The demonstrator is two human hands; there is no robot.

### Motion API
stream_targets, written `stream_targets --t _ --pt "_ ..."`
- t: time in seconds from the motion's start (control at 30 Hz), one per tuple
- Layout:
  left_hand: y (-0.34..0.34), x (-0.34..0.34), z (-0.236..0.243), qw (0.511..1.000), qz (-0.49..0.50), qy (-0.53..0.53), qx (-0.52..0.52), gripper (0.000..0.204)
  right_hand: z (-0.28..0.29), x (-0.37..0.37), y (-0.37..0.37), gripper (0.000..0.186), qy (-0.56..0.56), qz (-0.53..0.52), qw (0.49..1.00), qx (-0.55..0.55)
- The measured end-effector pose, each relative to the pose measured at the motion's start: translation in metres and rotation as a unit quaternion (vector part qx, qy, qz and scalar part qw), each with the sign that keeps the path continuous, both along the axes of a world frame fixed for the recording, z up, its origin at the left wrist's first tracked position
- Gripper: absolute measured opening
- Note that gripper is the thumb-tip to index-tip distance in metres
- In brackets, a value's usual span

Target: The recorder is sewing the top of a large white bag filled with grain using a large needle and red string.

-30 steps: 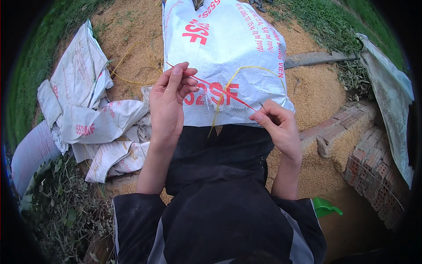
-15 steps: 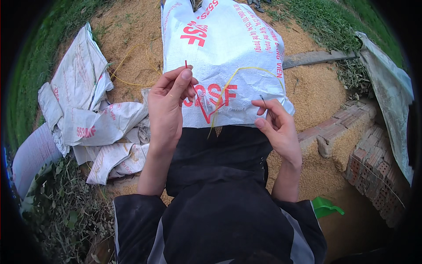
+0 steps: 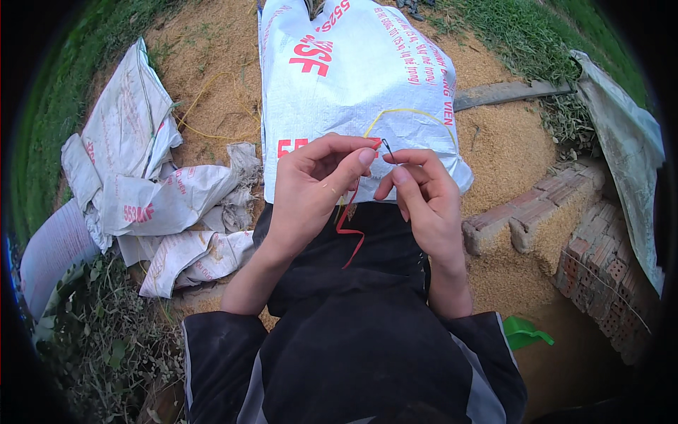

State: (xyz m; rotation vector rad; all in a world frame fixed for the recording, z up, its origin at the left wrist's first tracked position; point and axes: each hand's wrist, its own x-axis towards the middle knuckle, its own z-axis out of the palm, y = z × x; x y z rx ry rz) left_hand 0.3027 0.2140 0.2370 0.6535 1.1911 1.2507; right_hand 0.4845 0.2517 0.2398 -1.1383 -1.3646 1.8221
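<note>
My left hand [image 3: 311, 187] pinches a thin red plastic strip [image 3: 351, 232] between thumb and forefinger. The strip's short end points at the needle, and its long tail hangs crookedly over my dark trousers. In my right hand [image 3: 424, 201] a large dark needle [image 3: 387, 147] is pinched upright, its eye end up. The red tip is right beside the needle's eye; I cannot tell whether it passes through. Under and beyond my hands a white woven sack [image 3: 353, 92] with red print lies across my lap. A yellow strip [image 3: 409, 111] curves over the sack.
Several crumpled white sacks [image 3: 169, 198] lie at the left. Golden grain [image 3: 505, 152] covers the ground around me. At the right are a low brick wall [image 3: 593, 275], a wooden plank [image 3: 508, 95], a grey sheet [image 3: 621, 141] and a green plastic piece [image 3: 524, 332].
Both hands have come together over the sack's near edge. My left hand moved right and down with the red strip, bringing its tip to the needle in my right hand.
</note>
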Motion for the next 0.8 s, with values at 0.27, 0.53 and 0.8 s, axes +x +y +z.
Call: stream_targets --t 0.27,0.53,0.8 --pt "-0.0011 0.0013 -0.0005 1.000 -0.007 0.016 0.004 0.022 -0.0010 -0.0052 -0.0058 0.016 0.001 -0.014 1.000 0.003" --pt "-0.0030 0.0010 -0.0027 1.000 -0.005 0.015 -0.005 0.021 -0.0064 -0.0086 -0.0082 0.015 0.003 -0.039 0.999 0.025" --pt "-0.0028 0.0015 -0.0040 1.000 -0.011 0.027 0.007 0.021 -0.0045 -0.0076 -0.0076 0.014 -0.009 -0.026 0.999 0.022"
